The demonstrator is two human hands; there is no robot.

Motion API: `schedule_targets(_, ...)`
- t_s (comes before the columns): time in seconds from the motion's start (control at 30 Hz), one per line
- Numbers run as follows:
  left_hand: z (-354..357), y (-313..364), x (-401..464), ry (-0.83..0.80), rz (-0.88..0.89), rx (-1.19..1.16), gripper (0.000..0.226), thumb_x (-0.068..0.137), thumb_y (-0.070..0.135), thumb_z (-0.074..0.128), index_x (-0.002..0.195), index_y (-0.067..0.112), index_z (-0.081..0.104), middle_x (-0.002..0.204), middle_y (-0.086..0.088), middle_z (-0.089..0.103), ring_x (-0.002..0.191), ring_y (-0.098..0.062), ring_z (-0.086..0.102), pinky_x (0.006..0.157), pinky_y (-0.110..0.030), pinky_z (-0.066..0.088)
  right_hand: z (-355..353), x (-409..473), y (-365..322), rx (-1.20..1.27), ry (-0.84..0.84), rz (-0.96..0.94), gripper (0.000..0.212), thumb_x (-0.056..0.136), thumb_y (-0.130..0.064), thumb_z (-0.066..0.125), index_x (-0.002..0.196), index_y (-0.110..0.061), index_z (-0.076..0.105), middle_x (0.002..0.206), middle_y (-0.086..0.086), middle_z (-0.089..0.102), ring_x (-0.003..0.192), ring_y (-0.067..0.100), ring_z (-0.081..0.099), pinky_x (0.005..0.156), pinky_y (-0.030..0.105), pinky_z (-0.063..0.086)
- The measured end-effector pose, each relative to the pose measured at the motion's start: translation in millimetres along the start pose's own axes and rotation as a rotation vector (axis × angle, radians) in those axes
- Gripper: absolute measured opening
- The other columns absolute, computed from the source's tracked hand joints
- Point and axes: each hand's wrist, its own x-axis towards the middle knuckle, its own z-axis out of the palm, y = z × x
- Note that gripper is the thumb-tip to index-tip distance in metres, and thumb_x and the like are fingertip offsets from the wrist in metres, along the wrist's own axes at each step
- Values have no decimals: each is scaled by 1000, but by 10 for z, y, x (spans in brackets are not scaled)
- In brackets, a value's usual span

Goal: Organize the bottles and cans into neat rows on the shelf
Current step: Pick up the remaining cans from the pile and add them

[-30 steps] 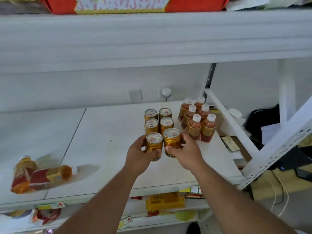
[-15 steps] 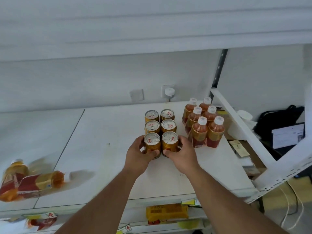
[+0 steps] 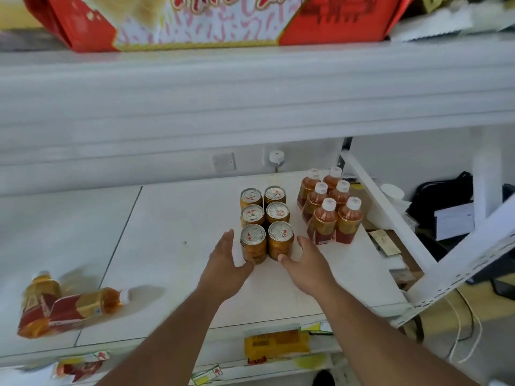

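Observation:
Several gold cans point(image 3: 266, 218) stand in two neat rows on the white shelf point(image 3: 172, 246). To their right, several amber bottles with white caps point(image 3: 330, 207) also stand in two rows. My left hand point(image 3: 225, 266) is open just left of the front-left can point(image 3: 253, 243), fingers apart. On the other side my right hand point(image 3: 306, 263) is open beside the front-right can point(image 3: 281, 240), its thumb tip at the can's base. Neither hand grips a can. At the shelf's far left, two amber bottles point(image 3: 69, 305) lie on their sides.
The upper shelf board point(image 3: 250, 93) hangs low overhead, with a red carton point(image 3: 209, 18) on it. A diagonal white brace point(image 3: 390, 215) bounds the shelf's right end. A wall plug point(image 3: 276, 157) sits behind the cans. Yellow packets point(image 3: 276, 344) lie on the shelf below.
Both hands let go of the two front cans and drew back, fingers spreading. The two cans now stand in line with the rows behind them. The camera tilted up.

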Motion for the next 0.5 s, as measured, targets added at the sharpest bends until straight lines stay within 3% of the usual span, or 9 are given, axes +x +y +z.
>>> schedule_targets(0.1, -144, 19, -136, -48, 28, 249, 86, 87, 58, 54, 155, 31, 8, 164, 7, 4, 148, -16, 7, 114, -39, 21, -78, -208, -42, -145, -54, 11, 63, 93, -46, 63, 147, -19, 43, 148, 4, 51, 132, 24, 49, 90, 27, 36)
schedule_targets(0.17, -219, 61, -224, -66, 58, 408, 82, 87, 61, 48, 155, 31, 12, 164, 5, 5, 148, -19, 7, 115, -41, 19, -101, -326, -98, -300, -114, -20, 70, 94, -54, 57, 151, -18, 37, 154, 6, 44, 141, 26, 39, 102, 34, 38)
schedule_targets(0.23, -277, 111, -322, -71, 73, 508, 81, 87, 62, 44, 155, 30, 14, 164, 2, 7, 149, -22, 8, 116, -42, 18, -104, -445, -180, -472, -165, -79, 78, 94, -61, 50, 154, -16, 30, 161, 8, 32, 150, 28, 23, 115, 41, 29)
schedule_targets(0.37, -357, 215, -590, -61, 49, 582, 81, 85, 63, 41, 155, 30, 14, 164, 1, 8, 148, -24, 10, 115, -43, 18, -143, -673, -373, -676, -232, -225, 84, 96, -65, 40, 160, -16, 15, 168, 8, 12, 154, 28, 7, 122, 45, 13)
schedule_targets(0.5, -437, 333, -948, -22, 10, 589, 82, 84, 62, 42, 154, 29, 17, 163, 1, 12, 147, -24, 15, 113, -42, 21, -234, -928, -525, -785, -256, -366, 82, 98, -64, 36, 160, -15, 15, 168, 9, 10, 154, 28, 4, 123, 45, 12)
